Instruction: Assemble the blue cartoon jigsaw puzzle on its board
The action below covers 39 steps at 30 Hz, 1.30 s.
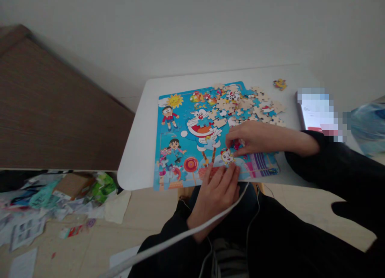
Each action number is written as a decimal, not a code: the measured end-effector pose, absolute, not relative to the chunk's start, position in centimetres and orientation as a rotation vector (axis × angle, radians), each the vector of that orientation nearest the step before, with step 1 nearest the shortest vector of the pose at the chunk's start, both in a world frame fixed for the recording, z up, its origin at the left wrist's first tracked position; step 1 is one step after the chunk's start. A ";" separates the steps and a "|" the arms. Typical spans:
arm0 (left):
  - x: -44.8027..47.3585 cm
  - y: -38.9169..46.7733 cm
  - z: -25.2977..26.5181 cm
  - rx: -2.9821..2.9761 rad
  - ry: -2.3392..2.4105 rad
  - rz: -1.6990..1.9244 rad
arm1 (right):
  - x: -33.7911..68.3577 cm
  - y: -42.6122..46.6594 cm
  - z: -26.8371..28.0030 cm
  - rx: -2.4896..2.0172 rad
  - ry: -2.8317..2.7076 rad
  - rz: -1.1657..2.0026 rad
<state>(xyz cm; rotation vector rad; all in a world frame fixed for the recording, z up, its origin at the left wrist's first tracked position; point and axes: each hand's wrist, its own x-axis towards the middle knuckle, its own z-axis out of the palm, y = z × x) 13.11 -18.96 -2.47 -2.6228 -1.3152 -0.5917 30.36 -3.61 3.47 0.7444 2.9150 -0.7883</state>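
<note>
On the white tabletop [135,150], pushed up by a grey wall [192,33], a Doraemon jigsaw [197,140] is laid out face up, nr the front edge. Its L side is mostly filled: a smiling sun [175,101] is seen in the top L cnr, w/ a boy in a red jacket [170,117] just below, then a girl in pink [175,146], and a red lollipop [190,164] nr the btm. Its upper R part is covered by a heap of loose pcs [246,105], many turned bare wood side up, some spilled past the board onto the table. One yellow pc [280,84] is set well apart, nr the back.

By the R hand [249,137], reached in over the lower R part, a Dorami face [226,156] is met w/ bent fingertips; whether a pc is pinched b/w thumb & index can't be told. The L hand [218,186] is laid along the btm edge, fingers stretched out, index held a bit off the others, tips rested on the jigsaw just below that face. Its wrist is crossed by a white cable [180,232].

At the table's R side a lit smartphone [315,109] is placed, screen blurred. On the floor, L, a cardboard box [73,184] is surrounded by plastic & papers, nr a brown cabinet [60,105].
</note>
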 end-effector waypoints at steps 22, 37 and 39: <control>13.7 -16.6 -1.6 -2.771 -1.306 -0.732 | 38.5 -1.7 10.8 1.314 2.694 -0.542; 13.1 -17.4 -2.1 -2.729 -1.283 -0.794 | 35.9 -2.1 6.6 1.215 2.386 -0.388; 12.9 -17.5 -2.2 -2.726 -1.285 -0.793 | 36.3 -2.4 6.3 1.219 2.367 -0.362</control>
